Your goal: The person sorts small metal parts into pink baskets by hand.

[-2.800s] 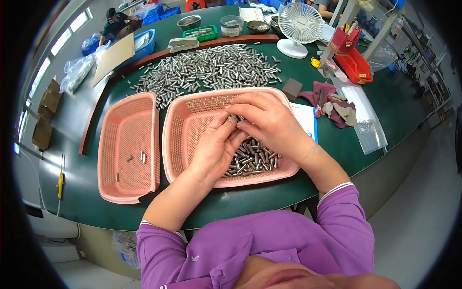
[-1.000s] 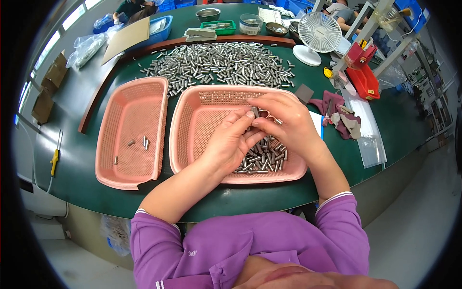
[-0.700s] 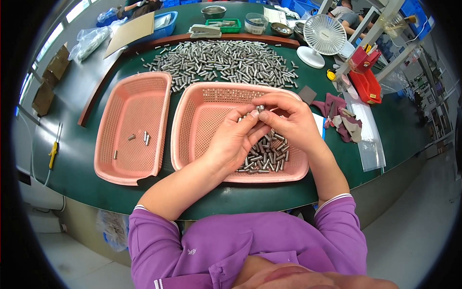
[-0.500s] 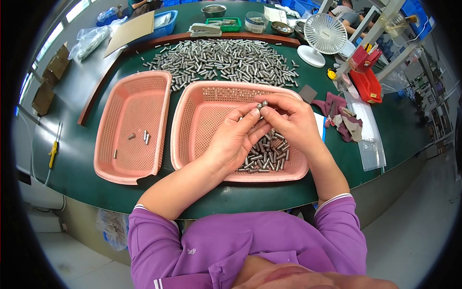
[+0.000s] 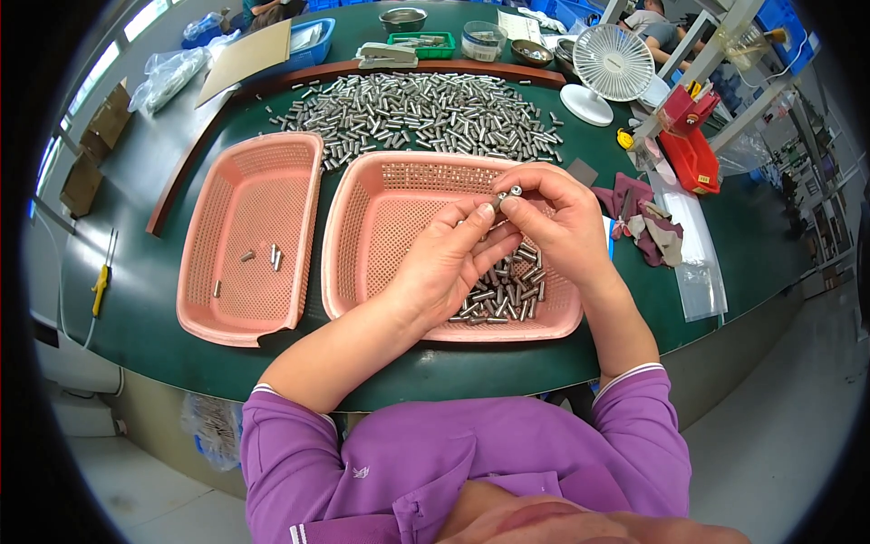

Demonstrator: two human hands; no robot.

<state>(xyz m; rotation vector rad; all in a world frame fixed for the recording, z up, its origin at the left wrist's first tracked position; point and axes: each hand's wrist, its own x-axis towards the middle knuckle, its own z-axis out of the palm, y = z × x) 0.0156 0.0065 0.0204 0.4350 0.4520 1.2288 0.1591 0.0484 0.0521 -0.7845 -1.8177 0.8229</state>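
Note:
Above the right pink basket (image 5: 362, 317), my left hand (image 5: 439, 258) and my right hand (image 5: 560, 222) meet with thumbs and fingertips pinched on small metal pins. One metal pin (image 5: 516, 191) shows its round end between my right thumb and forefinger. A second pin end (image 5: 500, 197) shows beside it, at the tip of my left thumb. The rest of both is hidden by my fingers. Under my hands, a heap of shiny metal pins (image 5: 512, 297) fills the basket's near right part. The left pink basket (image 5: 195, 290) contains a few scattered pins (image 5: 275, 257).
A broad pile of metal pins (image 5: 408, 113) spreads across the green table beyond the baskets. Behind it runs a brown strip (image 5: 317, 74). A white fan (image 5: 613, 63), a red bin (image 5: 689, 161) and cloths (image 5: 648, 227) stand or lie right. A yellow-handled tool (image 5: 100, 290) lies left.
My right hand has shifted slightly right and up, and the two pin ends now sit farther apart. My left hand has barely moved.

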